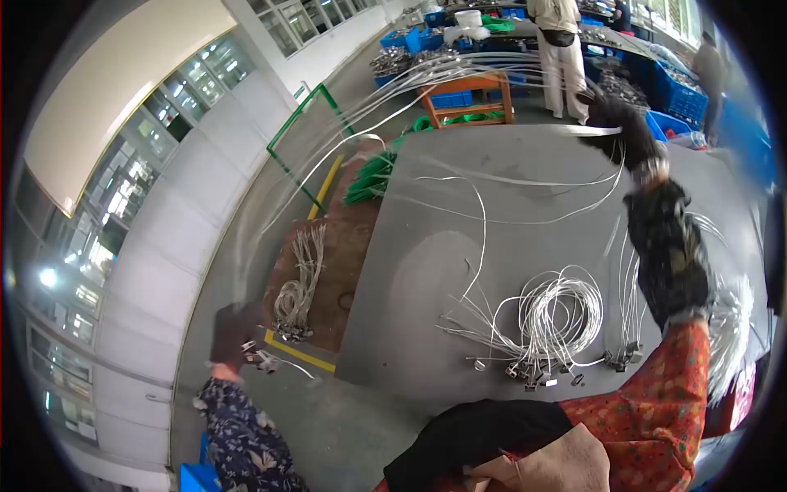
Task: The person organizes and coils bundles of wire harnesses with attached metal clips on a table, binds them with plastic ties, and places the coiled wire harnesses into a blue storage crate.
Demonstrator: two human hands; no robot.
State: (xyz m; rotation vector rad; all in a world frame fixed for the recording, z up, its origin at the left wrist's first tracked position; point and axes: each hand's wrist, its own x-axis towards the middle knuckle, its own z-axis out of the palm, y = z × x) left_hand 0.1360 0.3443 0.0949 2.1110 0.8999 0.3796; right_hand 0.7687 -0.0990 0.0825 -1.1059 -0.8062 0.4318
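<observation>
Apron: red, patterned cloth with black and tan pieces lies nearest, at the table's near edge.
Left hand: dark-gloved, under a blue floral sleeve, off the table's left side; it is closed on the clip end of the wires, fingers blurred.
Held wires: thin, silvery white, loose; they rise from the left hand, bow in a wide, motion-blurred arc beyond the table's far edge and run to the right hand. Small metal clips hang at the left-hand end.
Coil: more silvery wire, wound in a loose ring, lies on the near part of the grey table; its metal clips cluster at the near side, and stray ends fan left.
Small bunch: a few straighter strands with clips, just right of the coil.
White bundle: thick, pale strands at the right edge.
Floor bundle: clipped wires on a brown board, left of the table.
Right hand: dark-gloved, reached out over the far right of the table, gripping the wires; exact finger closure is blurred.
Beyond: green heap, orange stool, blue crates, a standing co-worker.
</observation>
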